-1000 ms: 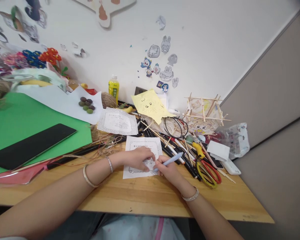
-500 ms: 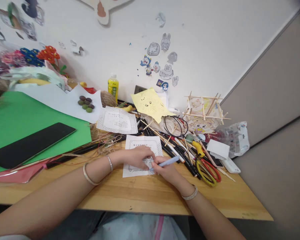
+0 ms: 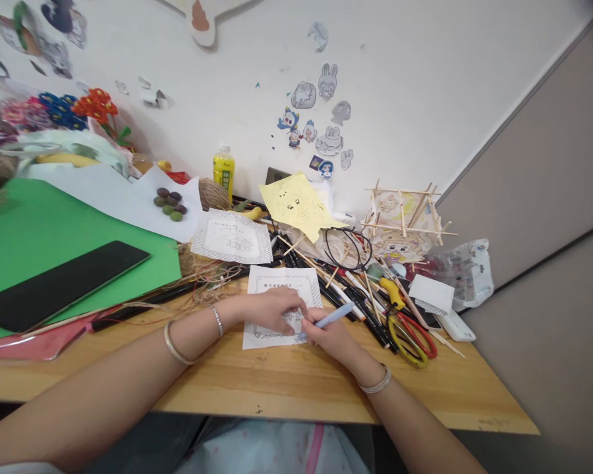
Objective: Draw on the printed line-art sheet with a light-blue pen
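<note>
A white sheet of paper (image 3: pixel 257 336) with a patterned border, printed characters and a line drawing lies near the table's front edge. My left hand (image 3: pixel 277 309) rests flat on it, fingers stretched out and covering part of the drawing. In my right hand (image 3: pixel 329 337) is a light blue pen (image 3: pixel 336 315), gripped low, with its tip down at the paper's lower edge. The fingertips of both hands almost meet over the drawing. Just behind lies a second bordered sheet (image 3: pixel 232 237).
Black markers (image 3: pixel 373 329), sticks and yellow-red scissors (image 3: pixel 410 339) crowd the right side. A black tablet (image 3: pixel 64 286) lies on green card (image 3: pixel 20 217) at left. Behind stand a yellow bottle (image 3: pixel 224 172) and a stick frame (image 3: pixel 400 224). The wooden table (image 3: pixel 286 388) ends close in front.
The pen and my right hand have shifted very slightly over the paper. My left hand stays in place on the sheet.
</note>
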{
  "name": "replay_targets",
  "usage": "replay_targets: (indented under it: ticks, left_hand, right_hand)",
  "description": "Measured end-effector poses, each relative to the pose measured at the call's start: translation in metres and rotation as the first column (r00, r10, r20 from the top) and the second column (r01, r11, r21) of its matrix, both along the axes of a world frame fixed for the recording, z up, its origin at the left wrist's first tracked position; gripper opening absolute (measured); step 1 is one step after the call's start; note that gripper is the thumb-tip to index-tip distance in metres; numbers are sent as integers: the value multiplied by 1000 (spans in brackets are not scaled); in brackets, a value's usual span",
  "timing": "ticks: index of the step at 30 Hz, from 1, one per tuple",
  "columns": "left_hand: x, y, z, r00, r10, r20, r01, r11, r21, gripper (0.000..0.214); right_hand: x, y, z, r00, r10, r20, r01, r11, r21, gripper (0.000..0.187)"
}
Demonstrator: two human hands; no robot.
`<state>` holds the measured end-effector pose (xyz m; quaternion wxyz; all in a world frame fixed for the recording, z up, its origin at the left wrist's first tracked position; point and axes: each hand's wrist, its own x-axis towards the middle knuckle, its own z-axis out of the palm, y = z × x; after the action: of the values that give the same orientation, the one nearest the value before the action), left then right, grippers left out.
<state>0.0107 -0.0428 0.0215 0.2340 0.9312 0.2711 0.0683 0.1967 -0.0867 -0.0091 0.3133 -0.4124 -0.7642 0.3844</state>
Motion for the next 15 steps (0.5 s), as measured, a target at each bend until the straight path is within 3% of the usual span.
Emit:
replay_targets:
  ticks: [9, 15]
  left_hand:
    - [1, 0, -1, 1000, 16, 3, -16, 1000, 2, 37]
    - [6, -5, 1, 999, 11, 44, -14, 998, 54, 27]
  right_hand:
    - [3, 1, -4, 993, -77, -93, 69, 994, -82, 27]
    - [1, -2, -1, 998, -42, -45, 41, 999, -11, 29]
